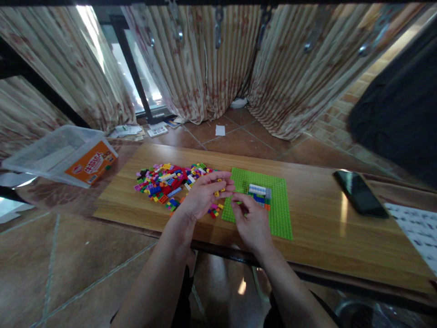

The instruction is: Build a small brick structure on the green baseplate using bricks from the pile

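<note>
My left hand (208, 191) is turned palm up over the right end of the brick pile, its fingers curled around a few small yellow bricks (218, 193). Close beside its fingertips, my right hand (251, 218) is held in a pinch above the green baseplate (280, 214). Whatever lies between the right fingertips is hidden or too small to name. On the baseplate, partly behind my right hand, stands a small build of white, grey, blue and orange bricks (258, 190).
A mixed pile of loose coloured bricks (164, 182) covers the table's left part. Beyond it stands a clear plastic bin (51, 155) with an orange label. A black phone (360, 193) and a printed sheet (413, 228) lie at the right. The wooden table (314, 218) has its near edge before me.
</note>
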